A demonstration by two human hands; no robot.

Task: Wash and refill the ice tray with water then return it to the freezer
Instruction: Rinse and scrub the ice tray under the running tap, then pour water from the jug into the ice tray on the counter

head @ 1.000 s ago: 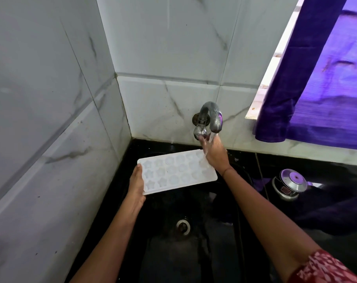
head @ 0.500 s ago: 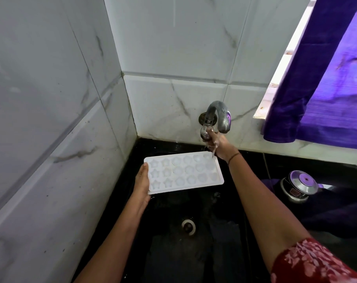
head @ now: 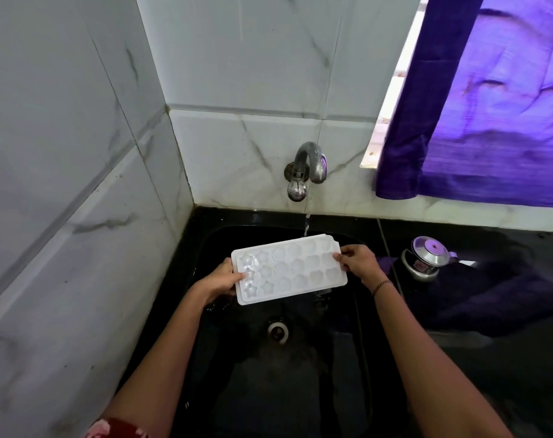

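Observation:
A white ice tray [head: 295, 273] with star and flower moulds hangs level over the black sink [head: 224, 235]. My left hand [head: 219, 279] grips its left end, thumb on top. My right hand [head: 359, 262] grips its right end. A thin stream of water [head: 306, 222] runs from the metal tap [head: 308, 164] on the tiled wall and falls onto the tray's far edge.
The sink drain [head: 278, 331] lies below the tray. A small steel lidded pot [head: 425, 257] stands on the black counter at the right, on a dark purple cloth [head: 490, 298]. A purple curtain [head: 490, 105] hangs at the upper right. Marble tiles close off the left side.
My right hand left the tap knob and took hold of the tray's right end. Water now runs from the tap. The tray sits lower and closer to me.

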